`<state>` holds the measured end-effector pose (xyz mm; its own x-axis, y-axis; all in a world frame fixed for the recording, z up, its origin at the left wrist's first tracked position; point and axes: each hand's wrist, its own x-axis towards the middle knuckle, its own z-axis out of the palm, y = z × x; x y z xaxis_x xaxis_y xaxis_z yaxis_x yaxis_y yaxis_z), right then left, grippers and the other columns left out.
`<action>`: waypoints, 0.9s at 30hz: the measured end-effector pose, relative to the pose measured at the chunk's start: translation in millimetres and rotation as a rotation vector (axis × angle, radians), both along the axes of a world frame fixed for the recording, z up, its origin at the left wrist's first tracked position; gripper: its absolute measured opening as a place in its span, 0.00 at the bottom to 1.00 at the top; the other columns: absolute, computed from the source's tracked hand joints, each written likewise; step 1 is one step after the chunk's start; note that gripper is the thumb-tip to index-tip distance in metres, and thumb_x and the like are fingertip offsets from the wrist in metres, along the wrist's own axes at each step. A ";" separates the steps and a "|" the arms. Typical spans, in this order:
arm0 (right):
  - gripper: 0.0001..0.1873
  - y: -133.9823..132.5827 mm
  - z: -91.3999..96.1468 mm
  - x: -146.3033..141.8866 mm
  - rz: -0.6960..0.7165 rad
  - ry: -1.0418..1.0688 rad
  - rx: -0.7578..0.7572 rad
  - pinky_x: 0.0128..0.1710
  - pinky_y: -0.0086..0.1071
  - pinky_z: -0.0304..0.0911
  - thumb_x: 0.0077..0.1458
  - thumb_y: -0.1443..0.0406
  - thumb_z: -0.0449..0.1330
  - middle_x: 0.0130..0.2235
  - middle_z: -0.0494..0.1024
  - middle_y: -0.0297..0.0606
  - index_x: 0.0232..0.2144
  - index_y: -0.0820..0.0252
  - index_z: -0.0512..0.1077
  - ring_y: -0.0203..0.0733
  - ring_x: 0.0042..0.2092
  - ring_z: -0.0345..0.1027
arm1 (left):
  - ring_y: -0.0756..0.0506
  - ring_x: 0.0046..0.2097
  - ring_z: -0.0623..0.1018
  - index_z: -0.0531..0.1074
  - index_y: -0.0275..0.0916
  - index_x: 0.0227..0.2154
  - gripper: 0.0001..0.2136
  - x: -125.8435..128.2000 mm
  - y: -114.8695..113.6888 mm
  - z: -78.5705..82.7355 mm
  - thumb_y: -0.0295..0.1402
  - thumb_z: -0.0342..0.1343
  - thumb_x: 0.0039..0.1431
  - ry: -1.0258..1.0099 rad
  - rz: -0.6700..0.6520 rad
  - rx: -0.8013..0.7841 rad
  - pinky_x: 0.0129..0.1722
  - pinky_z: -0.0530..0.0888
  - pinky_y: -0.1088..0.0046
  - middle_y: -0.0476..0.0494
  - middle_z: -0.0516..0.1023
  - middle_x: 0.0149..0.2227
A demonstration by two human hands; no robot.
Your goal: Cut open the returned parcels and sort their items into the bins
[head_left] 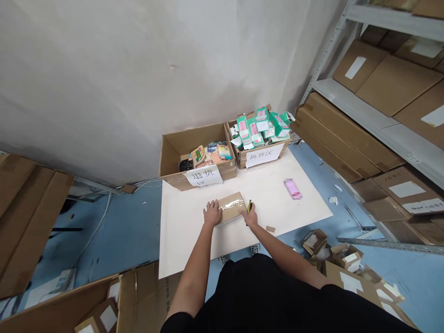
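A small taped cardboard parcel (231, 206) lies on a white sheet (187, 231) spread over the blue floor. My left hand (212, 213) rests flat on the parcel's left end, fingers spread. My right hand (250, 216) sits at the parcel's right end, closed around a yellow and black utility knife (249, 206) whose tip points up beside the parcel.
Two open cartons stand at the sheet's far edge: the left carton (173, 152) holds mixed items, the right carton (265, 155) green and pink boxes. A pink item (293, 189) lies on the sheet. Shelving (381, 125) with cartons fills the right. Torn cardboard (343, 259) litters the floor.
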<state>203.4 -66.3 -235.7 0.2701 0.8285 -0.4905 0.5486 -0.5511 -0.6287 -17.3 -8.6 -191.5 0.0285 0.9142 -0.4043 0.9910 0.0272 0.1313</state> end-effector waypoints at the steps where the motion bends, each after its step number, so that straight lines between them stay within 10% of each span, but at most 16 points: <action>1: 0.49 13.6 -0.1 -2.6 -0.026 -0.020 0.006 0.48 0.40 0.74 0.64 0.47 0.60 0.57 0.80 0.51 0.75 0.57 0.43 0.52 0.51 0.80 | 0.32 0.71 0.62 0.56 0.39 0.73 0.29 -3.9 -7.2 -1.7 0.41 0.39 0.73 0.021 0.027 0.001 0.67 0.62 0.49 0.30 0.65 0.71; 9: 0.54 136.1 36.8 5.0 -0.051 -0.039 0.081 0.53 0.37 0.70 0.60 0.54 0.67 0.56 0.80 0.52 0.76 0.62 0.42 0.54 0.56 0.77 | 0.41 0.62 0.75 0.73 0.48 0.62 0.22 -0.2 -76.7 -2.3 0.31 0.47 0.69 -0.112 -0.118 -0.052 0.57 0.74 0.65 0.41 0.75 0.62; 14: 0.51 83.9 44.4 57.4 -0.126 -0.087 0.235 0.49 0.38 0.70 0.63 0.50 0.62 0.52 0.82 0.48 0.76 0.61 0.42 0.55 0.52 0.78 | 0.39 0.73 0.61 0.59 0.52 0.72 0.35 39.2 -35.9 11.3 0.27 0.56 0.62 -0.147 -0.355 0.014 0.62 0.72 0.61 0.43 0.59 0.74; 20: 0.50 -23.0 14.0 88.7 -0.055 -0.207 0.016 0.49 0.42 0.70 0.65 0.48 0.60 0.49 0.83 0.54 0.76 0.62 0.42 0.60 0.52 0.80 | 0.31 0.78 0.47 0.55 0.49 0.74 0.46 97.1 3.1 2.4 0.33 0.67 0.53 -0.223 -0.632 -0.122 0.73 0.55 0.48 0.40 0.47 0.78; 27: 0.48 34.0 13.2 73.8 0.027 -0.195 0.041 0.51 0.39 0.68 0.64 0.57 0.64 0.54 0.81 0.52 0.75 0.59 0.44 0.56 0.55 0.78 | 0.31 0.78 0.45 0.49 0.42 0.76 0.46 86.3 -25.8 -14.7 0.46 0.62 0.58 -0.133 -0.406 -0.253 0.72 0.57 0.51 0.36 0.41 0.79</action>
